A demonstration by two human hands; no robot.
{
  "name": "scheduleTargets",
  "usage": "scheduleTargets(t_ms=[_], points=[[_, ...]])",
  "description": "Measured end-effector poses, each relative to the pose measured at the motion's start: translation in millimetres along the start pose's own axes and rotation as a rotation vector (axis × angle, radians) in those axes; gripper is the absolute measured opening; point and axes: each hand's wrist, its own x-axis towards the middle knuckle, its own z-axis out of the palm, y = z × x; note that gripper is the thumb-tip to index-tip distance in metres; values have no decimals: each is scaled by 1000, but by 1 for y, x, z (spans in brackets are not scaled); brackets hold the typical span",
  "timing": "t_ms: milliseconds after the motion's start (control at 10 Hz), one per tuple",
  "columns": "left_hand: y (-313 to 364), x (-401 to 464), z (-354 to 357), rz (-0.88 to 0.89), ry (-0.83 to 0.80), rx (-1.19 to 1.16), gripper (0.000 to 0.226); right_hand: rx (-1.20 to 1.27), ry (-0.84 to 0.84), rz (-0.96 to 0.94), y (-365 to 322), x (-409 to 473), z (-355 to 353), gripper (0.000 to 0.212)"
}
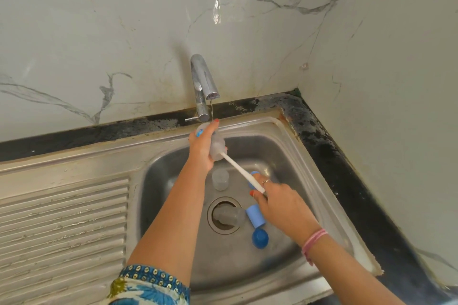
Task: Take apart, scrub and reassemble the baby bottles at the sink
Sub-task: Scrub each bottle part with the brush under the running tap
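1. Head view: the left hand (pixel 202 142) has its fingers clamped round a clear bottle (pixel 216 144), held at the frame's centre under the tap (pixel 202 86), probably so its thin stream rinses while scrubbing.
2. The right hand (pixel 277 202) has its fingers closed on the brush handle (pixel 241 171), the brush end pushed inside the bottle.
3. In the sink (pixel 285 136) basin, I count two clear parts, one near the drain (pixel 224 215), and three blue pieces.

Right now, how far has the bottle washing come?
Done: parts lie apart in the sink. In hand: left hand holds a clear bottle under the tap; right hand works the brush inside. Left: clear cup, blue pieces, reassembly.
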Motion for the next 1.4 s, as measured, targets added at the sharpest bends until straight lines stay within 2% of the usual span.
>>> scheduleTargets(t_ms=[100,200,300,400,500,600,700,800,900,1000,1100,1200,1300,1400], points=[[-2,-6,1,-80,-172,-415,37,1139,-409,273,-3,1,-4,21],[-9,-7,1,-81,-336,-569,57,1705,-731,457,-7,-3,-7,28],[-4,-5,0,-89,-269,-138,56,1433,-576,366,-8,-3,-7,30],[0,6,-13,15,-79,140,49,594,-198,153,-5,-1,-7,32],[9,2,-19,13,-119,108,46,-55,29,-55,-2,0,-3,25],[11,2,-15,-5,-12,20,55,-107,28,-95,-6,2,-1,15],[1,-4,-14,0,-136,-385,43,979,-303,186,-10,0,-1,10],[-9,-8,-20,-10,-335,-669,59,1963,-722,494,-14,-8,-4,20],[-10,-4,-17,-59,-194,-198,63,1669,-485,348,-12,-4,-8,25],[-6,1,-25,-22,-155,-156,48,923,-195,174,-6,-2,-7,15],[2,0,-25,-62,-224,-103,47,300,-20,67,0,-2,-3,23],[0,1,-12,-82,-14,-69,48,-117,85,-46,2,-1,7,31],[-7,-5,-8,-126,-45,-380,32,470,-126,55,-6,-2,10,22],[-19,-7,-13,-83,-167,-500,38,1337,-459,329,-10,-4,1,25]])
